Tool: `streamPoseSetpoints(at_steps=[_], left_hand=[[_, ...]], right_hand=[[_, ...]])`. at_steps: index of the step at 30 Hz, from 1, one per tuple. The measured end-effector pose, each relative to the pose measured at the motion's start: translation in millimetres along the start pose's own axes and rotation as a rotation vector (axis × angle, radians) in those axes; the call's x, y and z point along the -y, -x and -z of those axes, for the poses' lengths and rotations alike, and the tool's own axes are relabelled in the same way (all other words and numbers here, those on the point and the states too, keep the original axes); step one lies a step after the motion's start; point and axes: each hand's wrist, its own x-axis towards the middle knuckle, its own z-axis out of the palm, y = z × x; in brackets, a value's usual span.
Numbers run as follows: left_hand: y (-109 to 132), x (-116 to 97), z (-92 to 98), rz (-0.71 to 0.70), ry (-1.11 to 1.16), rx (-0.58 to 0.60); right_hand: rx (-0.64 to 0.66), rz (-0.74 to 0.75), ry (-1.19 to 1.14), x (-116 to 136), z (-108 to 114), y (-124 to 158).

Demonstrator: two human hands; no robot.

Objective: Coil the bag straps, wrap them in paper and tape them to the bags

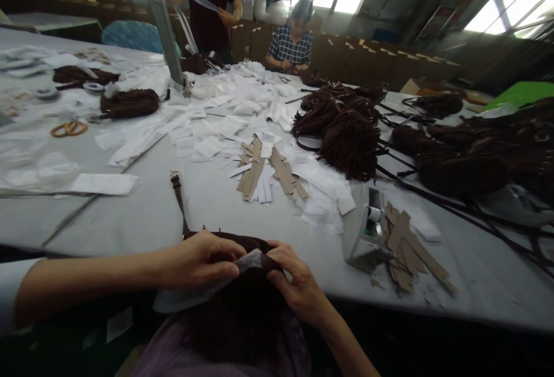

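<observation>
A dark brown bag lies against my lap at the table's near edge, its upper rim between my two hands. My left hand pinches a strip of white tissue paper at that rim, and more thin white paper hangs below the palm. My right hand grips the bag's rim on the right, with thumb and fingers on either side of the edge. A brown strap with a metal buckle extends from the bag onto the table.
White paper sheets and cardboard strips cover the table's middle. A tape dispenser stands at right beside more strips. Brown fringed bags are piled behind. A metal post rises at left. Two people are across the table.
</observation>
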Motion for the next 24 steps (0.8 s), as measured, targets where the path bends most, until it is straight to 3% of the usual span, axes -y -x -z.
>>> streamPoseSetpoints(at_steps=[2, 4, 8, 10, 13, 15, 17, 21, 24], left_hand=[[1, 4, -9.4, 0.170, 0.324, 0.146], [3, 10, -16.7, 0.294, 0.502, 0.229], [11, 13, -10.9, 0.333, 0.614, 0.207], [20, 4, 3.5, 0.351, 0.541, 0.188], [34, -13, 27.7, 0.382, 0.134, 0.097], [37, -22, 38.1, 0.365, -0.203, -0.016], [33, -29, 41.9, 0.359, -0.398, -0.065], [12, -41, 37.4, 0.377, -0.404, -0.016], [-5, -52, 31.0, 0.358, -0.404, 0.053]], right_hand=[[0.028, 0.018, -0.002, 0, 6, 2], [0.070, 0.025, 0.021, 1, 10, 4], [0.129, 0.003, 0.052, -3, 10, 11], [0.072, -0.034, 0.047, -9, 4, 15], [-0.082, -0.027, 0.048, -19, -9, 19], [-0.187, 0.046, 0.082, -23, -18, 18], [-0.253, 0.158, 0.175, -27, -24, 15], [-0.290, 0.373, 0.428, -30, -23, 15], [-0.281, 0.418, 0.529, -30, -20, 17]])
